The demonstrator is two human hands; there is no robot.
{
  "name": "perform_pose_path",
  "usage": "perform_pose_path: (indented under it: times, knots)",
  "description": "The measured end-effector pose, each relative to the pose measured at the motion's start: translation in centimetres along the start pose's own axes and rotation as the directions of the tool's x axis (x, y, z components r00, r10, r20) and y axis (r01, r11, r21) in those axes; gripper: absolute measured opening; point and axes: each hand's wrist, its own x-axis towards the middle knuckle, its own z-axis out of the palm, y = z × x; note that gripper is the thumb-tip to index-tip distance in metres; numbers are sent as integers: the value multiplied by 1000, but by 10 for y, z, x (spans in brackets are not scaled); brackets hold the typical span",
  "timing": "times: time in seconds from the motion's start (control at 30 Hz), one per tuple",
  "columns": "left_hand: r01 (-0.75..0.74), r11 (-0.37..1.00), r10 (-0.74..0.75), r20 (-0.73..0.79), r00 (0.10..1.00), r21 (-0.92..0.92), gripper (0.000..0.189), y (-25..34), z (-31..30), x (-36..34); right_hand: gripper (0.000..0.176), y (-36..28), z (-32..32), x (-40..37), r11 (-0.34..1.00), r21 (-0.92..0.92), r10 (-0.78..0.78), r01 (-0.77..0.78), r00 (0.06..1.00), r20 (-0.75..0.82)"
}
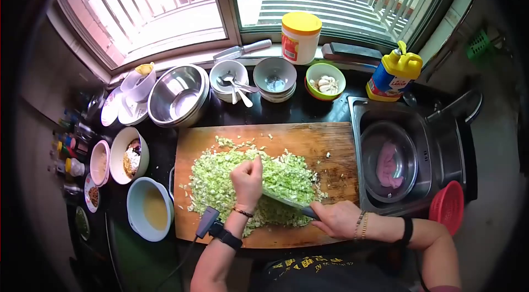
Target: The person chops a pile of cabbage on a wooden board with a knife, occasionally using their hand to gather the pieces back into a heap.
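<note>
A broad heap of finely chopped pale green cabbage [289, 176] covers the middle of the wooden cutting board [336, 148]. My right hand [337, 219] is wrapped round the dark handle of a kitchen knife [286, 200], at the heap's front right. The blade slants up and left into the cabbage, and its lower part is buried or hidden. Over the heap, left of the blade, my left hand [246, 181] is closed with its fingers curled. What it holds, if anything, is hidden.
A sink [355, 121] with pink meat [388, 165] in a bowl is right of the board. Metal bowls [179, 99], a bowl of garlic [325, 83] and a yellow jug [394, 74] line the back. A bowl of yellowish liquid [150, 209] and a seasoning bowl [129, 155] stand left.
</note>
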Motion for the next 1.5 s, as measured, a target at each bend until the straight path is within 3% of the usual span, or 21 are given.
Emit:
perform_pose_path:
  times: [0.1, 0.27, 0.4, 0.5, 0.67, 0.77, 0.87, 1.0, 1.07, 1.17, 1.27, 1.33, 1.4, 1.43, 1.5]
  knots:
    - [-163, 968, 159, 33, 987, 192, 38, -21, -1, -21, 23, 16, 40, 4, 991, -130, 14, -23, 997, -69]
    - [-135, 983, 135, 15, 991, 121, 40, -9, 3, -1, 26, 14, 21, 7, 997, -76, -29, 20, 993, -115]
    - [-67, 998, 67, 6, 998, 5, 41, 1, -7, -5, 28, -27, 0, -7, 995, 26, 90, -91, 995, 44]
    - [-117, 986, 112, 48, 993, 118, 40, -24, -7, -22, 26, -2, 53, -3, 997, -43, 62, -65, 995, -73]
    - [-147, 985, 142, 59, 988, 89, 40, -12, -11, -13, 25, -13, 39, -4, 999, -27, 43, -48, 989, -138]
    - [-73, 997, 72, 64, 995, 10, 40, 6, -16, -4, 28, -47, 5, -14, 989, 49, 138, -139, 990, 20]
    - [-89, 992, 76, 141, 987, 84, 39, -14, -21, -19, 29, -55, 29, -11, 977, 44, 202, -206, 975, 92]
    - [-222, 960, 206, 111, 972, 168, 37, -25, -27, -32, 29, -41, 73, -11, 988, 37, 149, -147, 987, -66]
    - [-193, 972, 173, 147, 974, 136, 37, -20, -26, -26, 30, -41, 69, -9, 986, 61, 160, -156, 985, -69]
    - [-97, 993, 89, 124, 988, 60, 36, -7, -26, -14, 30, -68, 23, -10, 967, 60, 242, -248, 966, 91]
    - [-103, 992, 87, 187, 979, 79, 37, -16, -29, -22, 32, -72, 40, -11, 954, 63, 284, -294, 950, 126]
    - [-180, 974, 157, 167, 973, 134, 37, -21, -29, -27, 34, -55, 73, -13, 961, 59, 268, -271, 962, 51]
    - [-322, 941, 301, 171, 938, 108, 37, -18, -30, -32, 36, -54, 81, -17, 972, 122, 217, -203, 969, -119]
    - [-210, 975, 192, 205, 960, 71, 38, -17, -32, -29, 38, -52, 78, -16, 975, 98, 209, -199, 974, -92]
    - [-200, 979, 190, 183, 965, 42, 39, -5, -36, -16, 37, -61, 58, -14, 976, 103, 203, -193, 975, -90]
